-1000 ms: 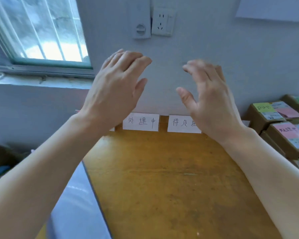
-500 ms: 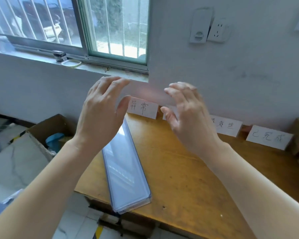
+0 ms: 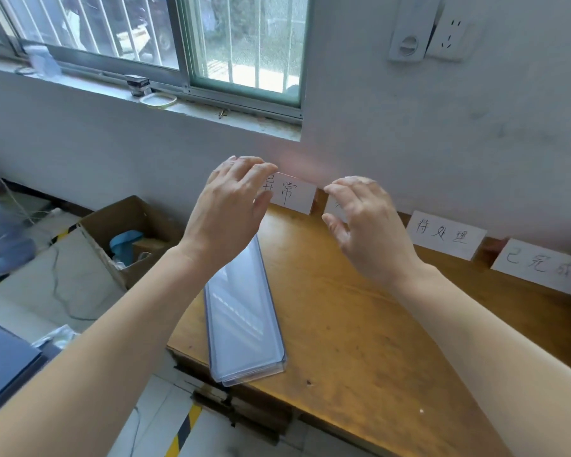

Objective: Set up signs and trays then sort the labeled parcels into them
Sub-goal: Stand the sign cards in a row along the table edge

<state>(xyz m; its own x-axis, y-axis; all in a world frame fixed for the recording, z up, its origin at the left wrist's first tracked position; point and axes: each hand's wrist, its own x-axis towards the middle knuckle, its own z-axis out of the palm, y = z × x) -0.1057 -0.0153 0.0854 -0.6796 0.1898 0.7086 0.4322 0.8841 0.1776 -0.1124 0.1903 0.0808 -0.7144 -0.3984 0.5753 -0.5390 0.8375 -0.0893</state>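
Several white paper signs with handwritten characters lean against the wall at the back of a wooden table (image 3: 360, 324). My left hand (image 3: 226, 209) hovers open in front of the leftmost sign (image 3: 290, 193), covering its left edge. My right hand (image 3: 365, 222) is open too and hides most of the second sign. Two more signs stand to the right, one (image 3: 444, 234) in the middle and one (image 3: 538, 265) at the far right. A stack of clear plastic trays (image 3: 244, 318) lies along the table's left edge, below my left hand. No parcels are in view.
An open cardboard box (image 3: 126, 232) with blue material inside sits on the floor left of the table. A window (image 3: 145, 37) and its sill run above it. A wall socket (image 3: 450, 36) is mounted high on the right. Yellow-black tape marks the floor.
The view has swung left from the table's right side, so the parcels left the frame and the trays, box and window came in. Both hands moved forward and down toward the leftmost signs.
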